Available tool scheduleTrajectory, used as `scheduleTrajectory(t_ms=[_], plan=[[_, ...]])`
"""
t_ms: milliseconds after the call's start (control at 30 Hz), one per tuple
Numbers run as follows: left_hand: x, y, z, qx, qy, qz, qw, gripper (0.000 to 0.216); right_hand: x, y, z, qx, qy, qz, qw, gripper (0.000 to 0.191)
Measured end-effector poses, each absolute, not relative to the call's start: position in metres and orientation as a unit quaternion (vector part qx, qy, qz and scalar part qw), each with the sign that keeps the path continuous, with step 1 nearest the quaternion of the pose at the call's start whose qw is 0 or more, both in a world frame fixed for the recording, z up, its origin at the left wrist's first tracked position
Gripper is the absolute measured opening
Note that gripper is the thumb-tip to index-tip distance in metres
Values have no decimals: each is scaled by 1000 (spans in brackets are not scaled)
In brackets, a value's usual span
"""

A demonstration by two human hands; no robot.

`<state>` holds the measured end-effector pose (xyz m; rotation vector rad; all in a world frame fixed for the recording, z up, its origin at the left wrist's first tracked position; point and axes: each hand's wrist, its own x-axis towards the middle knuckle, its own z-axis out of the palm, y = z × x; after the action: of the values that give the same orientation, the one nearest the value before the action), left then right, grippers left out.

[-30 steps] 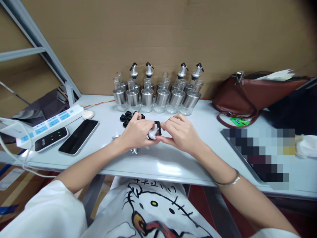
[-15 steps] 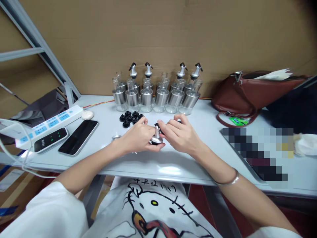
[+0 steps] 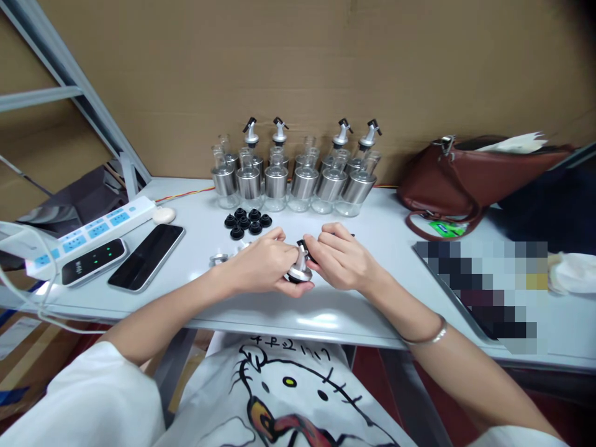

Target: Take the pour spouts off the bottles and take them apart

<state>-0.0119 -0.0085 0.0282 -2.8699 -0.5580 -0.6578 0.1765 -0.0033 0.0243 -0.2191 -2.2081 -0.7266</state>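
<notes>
My left hand (image 3: 265,264) is closed round a silver pourer spout (image 3: 300,268) with a black base, held over the table near its front edge. The fingertips of my right hand (image 3: 342,257) pinch the black lever (image 3: 303,248) at the spout's top. Part of a black piece shows beyond my right fingers, too hidden to identify. Several black rubber stoppers (image 3: 243,222) lie in a cluster past my left hand. Silver pourer parts (image 3: 218,258) rest beside my left wrist, partly covered by it.
Two rows of glass bottles with metal sleeves (image 3: 275,181) stand at the back; several back ones carry pourers. To the left are a phone (image 3: 146,257), a Wi-Fi device (image 3: 94,262) and a power strip (image 3: 100,231). A brown handbag (image 3: 442,180) sits right, behind a blurred-out flat object (image 3: 479,288).
Both hands have moved slightly toward me and to the right with the pourer spout. More of the black stoppers and silver parts now shows.
</notes>
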Motion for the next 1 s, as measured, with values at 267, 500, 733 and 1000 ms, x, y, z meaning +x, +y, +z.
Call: scheduleTrajectory(t_ms=[267, 500, 733, 1000], plan=[[-20, 4, 23, -957, -178, -216, 83, 37, 189, 0, 30, -237, -771, -139, 575, 30], [-36, 17, 32, -920, -221, -300, 119, 45, 218, 28, 40, -485, -777, -28, 400, 22], [-38, 25, 23, -919, -228, -286, 146, 49, 246, 54, 23, -627, -757, 12, 183, 25], [-37, 25, 20, -943, -237, -216, 86, 49, 251, 66, -4, -573, -813, -17, 97, 30]])
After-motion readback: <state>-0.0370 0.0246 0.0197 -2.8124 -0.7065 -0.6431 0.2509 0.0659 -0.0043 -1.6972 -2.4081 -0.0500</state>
